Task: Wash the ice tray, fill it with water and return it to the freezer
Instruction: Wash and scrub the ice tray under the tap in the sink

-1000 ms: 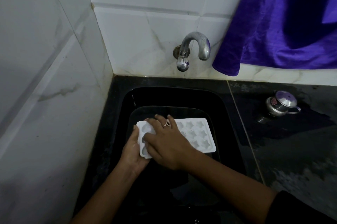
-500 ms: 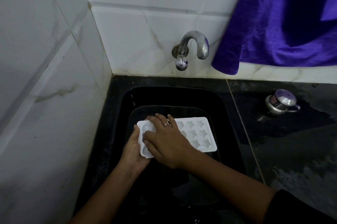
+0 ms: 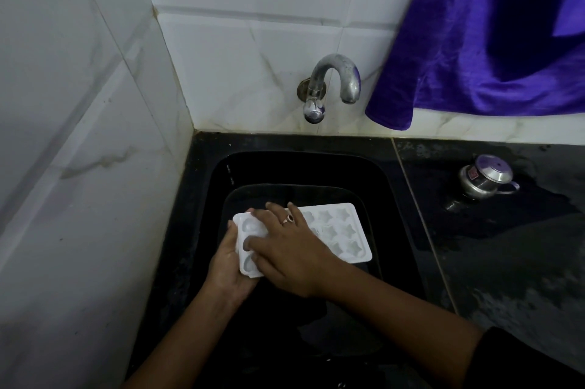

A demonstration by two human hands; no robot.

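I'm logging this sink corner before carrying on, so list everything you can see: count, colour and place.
counter: one, black, below the tiled wall
sink: one, black, set in the counter
ice tray: one, white, held in the sink
tap: one, silver, on the wall above the sink
cloth: one, purple, hanging top right
lidded pot: one, steel, on the counter, right
ring: one, coppery, on a finger
left hand: one, grips the tray's left end
right hand: one, fingers resting on the tray's top

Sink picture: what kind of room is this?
Most likely a kitchen: a black sink under a wall tap, an ice tray being washed in it, and a small steel pot on the counter beside it.
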